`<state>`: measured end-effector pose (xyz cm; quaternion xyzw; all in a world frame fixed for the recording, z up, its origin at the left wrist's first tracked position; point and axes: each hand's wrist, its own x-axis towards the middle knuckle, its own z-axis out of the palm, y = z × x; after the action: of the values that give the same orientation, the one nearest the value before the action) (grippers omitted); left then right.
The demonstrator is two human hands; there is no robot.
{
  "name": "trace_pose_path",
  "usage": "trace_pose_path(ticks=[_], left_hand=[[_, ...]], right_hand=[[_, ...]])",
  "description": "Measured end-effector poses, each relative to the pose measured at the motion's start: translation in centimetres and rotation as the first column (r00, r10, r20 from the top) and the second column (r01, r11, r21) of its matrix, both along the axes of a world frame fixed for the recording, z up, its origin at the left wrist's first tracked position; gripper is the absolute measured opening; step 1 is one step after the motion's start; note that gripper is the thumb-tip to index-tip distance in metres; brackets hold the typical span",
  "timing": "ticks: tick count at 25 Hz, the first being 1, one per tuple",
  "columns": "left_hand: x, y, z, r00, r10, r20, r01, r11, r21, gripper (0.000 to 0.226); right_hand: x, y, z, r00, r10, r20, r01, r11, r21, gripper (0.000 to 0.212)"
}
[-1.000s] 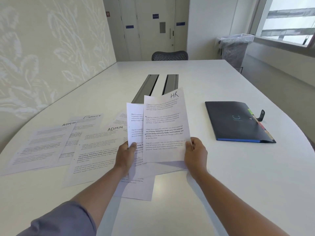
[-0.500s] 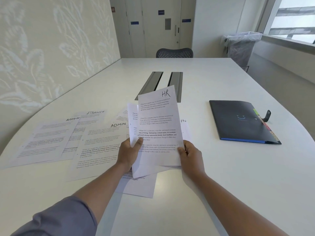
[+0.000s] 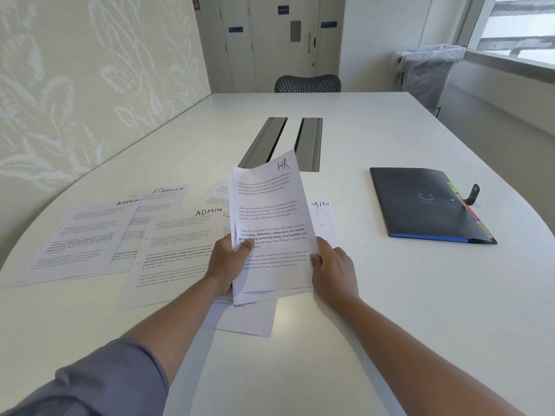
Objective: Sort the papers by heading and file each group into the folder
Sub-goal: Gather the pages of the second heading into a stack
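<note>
HR papers [image 3: 271,223] held between left hand [image 3: 226,261] and right hand [image 3: 333,267].

White table [image 3: 375,295], mesh chair [image 3: 307,83], lined bin [image 3: 426,74], grey doors [image 3: 288,40]

Thin white printed paper sheets [image 3: 271,232], matt and slightly curled at the top corner, are held above a smooth white surface [image 3: 390,310] with a faint satin sheen that mirrors soft light near the pages. More matt paper sheets [image 3: 171,253] lie flat on it, their headings in black marker ink. A dark folder [image 3: 420,202] looks like matt plastic, with a blue edge and coloured tabs. Two brushed grey metal-looking strips [image 3: 282,142] are set into the surface. A grey cloth sleeve [image 3: 99,382] shows soft folds. The far chair back [image 3: 307,83] is perforated mesh, and a bin [image 3: 426,70] wears a thin, crinkled clear plastic liner.
</note>
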<state>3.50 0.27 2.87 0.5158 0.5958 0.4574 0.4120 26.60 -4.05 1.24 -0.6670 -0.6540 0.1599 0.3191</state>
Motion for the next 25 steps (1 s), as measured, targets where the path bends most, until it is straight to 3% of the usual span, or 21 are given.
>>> trace_pose_path(ticks=[3,6,8,10,12,14,15,18,23,25], left_hand=[[0.1,-0.2,0.3,0.999,-0.041,0.024,0.041,0.999,0.003,0.011],[0.1,-0.5,1.9,0.995,-0.104,0.014,0.102,0.993,0.064,0.015],[0.1,-0.7,3.4,0.986,-0.163,0.021,0.159,0.979,0.131,0.020],[0.1,-1.2,4.8,0.974,-0.215,0.068,0.201,0.965,0.168,0.022],[0.0,-1.7,6.1,0.961,-0.252,0.117,0.227,0.955,0.190,0.024],[0.0,-1.8,7.2,0.950,-0.276,0.145,0.243,0.947,0.211,0.028],[0.2,-1.8,7.7,0.947,-0.279,0.156,0.241,0.944,0.225,0.030],[0.3,-1.5,8.8,0.956,-0.233,0.181,0.184,0.950,0.253,0.029],[1.3,-3.0,8.2,0.965,-0.171,0.196,0.130,0.970,0.207,0.029],[1.8,-3.7,8.8,0.962,-0.159,0.223,0.106,0.966,0.235,0.033]], right_hand=[[-0.1,-0.1,0.0,0.999,-0.035,-0.019,0.035,0.999,0.018,0.038],[0.2,-0.3,-0.2,0.989,-0.102,-0.109,0.105,0.994,0.031,0.060],[0.4,-0.3,-0.1,0.946,-0.117,-0.303,0.139,0.989,0.051,0.073],[0.7,-0.6,1.1,0.824,-0.119,-0.553,0.177,0.983,0.053,0.080],[1.1,-0.7,3.7,0.713,-0.031,-0.701,0.129,0.988,0.088,0.060],[1.4,-0.2,6.7,0.649,0.040,-0.760,0.057,0.993,0.100,0.023],[1.6,0.0,8.0,0.630,0.069,-0.773,0.028,0.993,0.112,0.015],[2.0,-0.1,9.5,0.587,0.127,-0.800,-0.038,0.991,0.130,0.017],[1.9,-1.0,7.5,0.571,0.089,-0.816,-0.124,0.992,0.022,0.021],[1.6,-1.1,8.2,0.552,0.133,-0.823,-0.150,0.987,0.059,0.022]])
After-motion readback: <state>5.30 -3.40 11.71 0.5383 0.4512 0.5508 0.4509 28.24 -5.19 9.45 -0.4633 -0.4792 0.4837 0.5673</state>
